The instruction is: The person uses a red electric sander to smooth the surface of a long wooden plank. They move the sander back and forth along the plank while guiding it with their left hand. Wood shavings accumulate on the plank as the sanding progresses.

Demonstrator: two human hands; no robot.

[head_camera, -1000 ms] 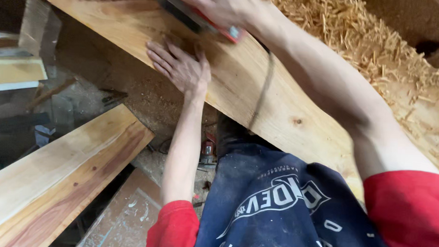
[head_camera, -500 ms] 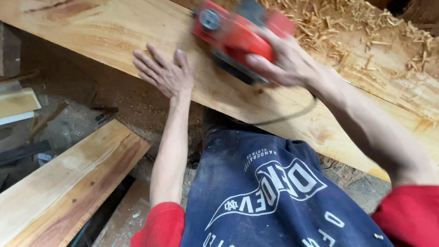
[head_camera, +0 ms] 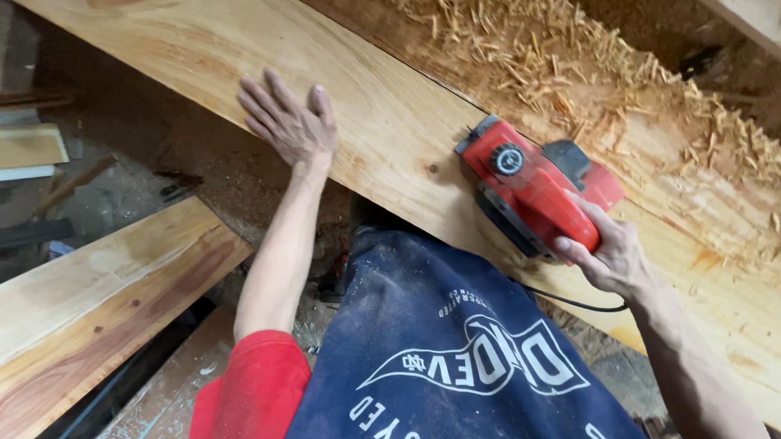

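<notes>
Two hands on it: right hand clenched round the red electric hand planer, left hand lying flat, fingers spread, at 9 o'clock of it on the long pale wooden plank. Heaps of shavings at 12, so I'd guess plenty is planed already.

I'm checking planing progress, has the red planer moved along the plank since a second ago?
Yes. The red planer in the right hand has come back along the plank toward the person, away from the left hand lying flat on the plank.
</notes>
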